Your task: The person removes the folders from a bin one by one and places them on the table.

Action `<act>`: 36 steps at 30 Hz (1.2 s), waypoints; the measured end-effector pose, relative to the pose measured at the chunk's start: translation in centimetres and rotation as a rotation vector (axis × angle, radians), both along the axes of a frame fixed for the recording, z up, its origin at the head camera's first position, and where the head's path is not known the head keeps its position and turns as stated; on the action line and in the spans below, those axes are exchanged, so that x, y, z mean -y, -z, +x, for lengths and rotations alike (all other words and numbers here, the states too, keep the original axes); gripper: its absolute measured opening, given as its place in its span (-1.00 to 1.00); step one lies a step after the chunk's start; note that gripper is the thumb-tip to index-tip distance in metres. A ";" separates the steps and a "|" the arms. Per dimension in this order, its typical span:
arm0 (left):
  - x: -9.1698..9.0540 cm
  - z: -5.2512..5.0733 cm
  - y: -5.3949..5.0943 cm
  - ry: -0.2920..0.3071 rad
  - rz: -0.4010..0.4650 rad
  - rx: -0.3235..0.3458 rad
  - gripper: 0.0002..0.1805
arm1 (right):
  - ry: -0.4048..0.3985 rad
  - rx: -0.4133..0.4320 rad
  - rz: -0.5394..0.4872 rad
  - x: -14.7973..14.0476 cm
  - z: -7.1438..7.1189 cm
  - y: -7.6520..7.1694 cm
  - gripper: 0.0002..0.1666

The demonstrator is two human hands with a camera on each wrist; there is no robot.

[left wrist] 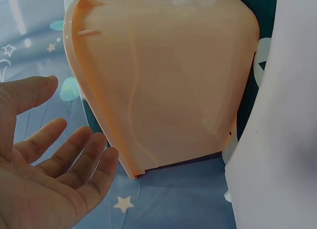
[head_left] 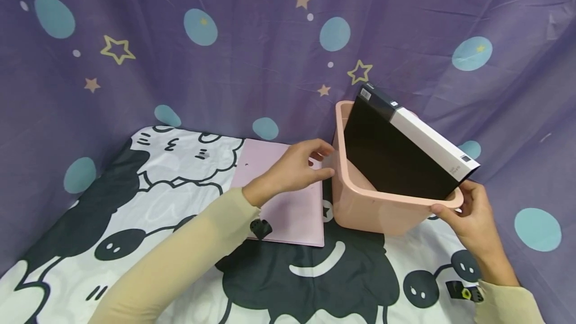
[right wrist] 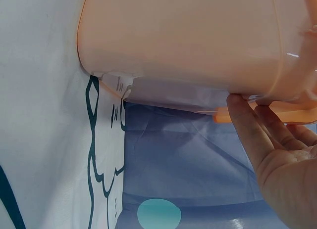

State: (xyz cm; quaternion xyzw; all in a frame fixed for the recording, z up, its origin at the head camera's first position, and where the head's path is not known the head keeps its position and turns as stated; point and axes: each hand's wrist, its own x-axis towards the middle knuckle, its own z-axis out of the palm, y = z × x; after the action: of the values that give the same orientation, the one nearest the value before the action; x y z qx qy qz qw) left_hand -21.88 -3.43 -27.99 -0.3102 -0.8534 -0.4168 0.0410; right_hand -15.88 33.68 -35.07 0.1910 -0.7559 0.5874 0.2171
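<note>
A peach plastic bin (head_left: 373, 214) stands at the right of the bed-like surface. Leaning inside it is a black binder (head_left: 391, 154) with a black and white spine, its upper part sticking out above the rim. My right hand (head_left: 472, 219) grips the bin's near right corner at the rim; in the right wrist view, the right hand (right wrist: 282, 150) has its fingertips against the rim. Just left of the bin, my left hand (head_left: 297, 166) hovers over a flat pink folder (head_left: 292, 214). The left hand (left wrist: 64, 174) holds nothing, its fingers loosely bent and apart from the bin wall.
A black-and-white cartoon-print cloth (head_left: 180, 214) covers the surface under the bin and folder. Behind it hangs a purple curtain (head_left: 270, 39) with stars and blue ovals, close to the bin's back and right side.
</note>
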 end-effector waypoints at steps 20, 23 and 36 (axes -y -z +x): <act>-2.7 -0.2 -1.7 -0.013 0.014 -0.075 -0.58 | 0.015 0.020 0.010 0.0 0.1 0.0 -0.17; -3.1 -0.2 -1.9 -0.015 0.002 -0.070 -0.58 | 0.015 0.013 0.007 0.0 0.0 0.0 -0.17; -5.1 -0.8 -2.5 0.019 -0.009 -0.109 -0.62 | 0.010 0.019 -0.005 0.1 0.0 0.0 -0.17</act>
State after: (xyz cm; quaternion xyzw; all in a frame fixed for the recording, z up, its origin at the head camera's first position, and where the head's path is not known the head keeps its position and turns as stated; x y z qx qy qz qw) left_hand -22.69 1.68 -25.49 -0.3407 -0.8489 -0.3957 0.0822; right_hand -15.87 33.62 -35.07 0.1812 -0.7576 0.5898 0.2131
